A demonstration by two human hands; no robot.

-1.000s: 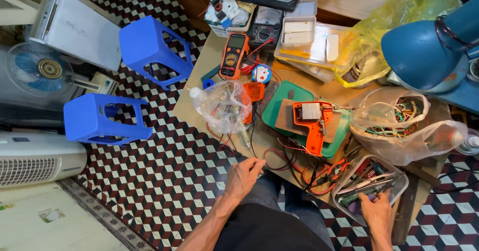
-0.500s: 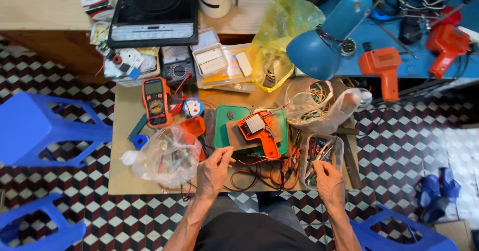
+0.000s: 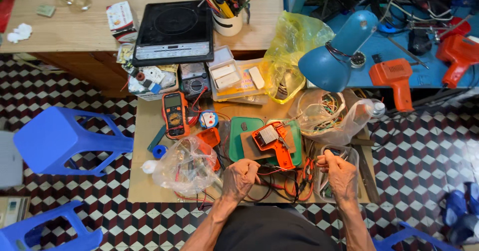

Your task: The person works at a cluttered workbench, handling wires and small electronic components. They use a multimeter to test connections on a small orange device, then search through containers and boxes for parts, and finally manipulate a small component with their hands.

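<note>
your left hand: your left hand point(image 3: 241, 176) sits at the near edge of the low wooden table point(image 3: 142, 181), fingers curled into a loose fist over the tangle of red and black wires point(image 3: 272, 181); you seem to pinch a wire, though what sits inside the fist cannot be told.
your right hand: your right hand point(image 3: 339, 173) rests over the clear plastic tray of small parts point(image 3: 349, 154), fingers curled narrow, thumb up; whether it holds anything cannot be told.
orange tool: the orange pistol-shaped soldering gun with an open grey side point(image 3: 273, 142) lies on a brown board atop the green plastic lid point(image 3: 242, 131), just beyond and between your hands, touching neither.
wires: they spread along the table's near edge, from under your left hand towards the right one.
left of your hands: a crumpled clear plastic bag of bits point(image 3: 187, 164) lies just beside your left hand; beyond it is the orange handheld multimeter point(image 3: 175, 114).
far side: the blue desk lamp shade point(image 3: 334, 61) hangs over a clear bag of coloured wire point(image 3: 329, 114).
floor: a blue plastic stool point(image 3: 65, 139) stands left of the table.
</note>
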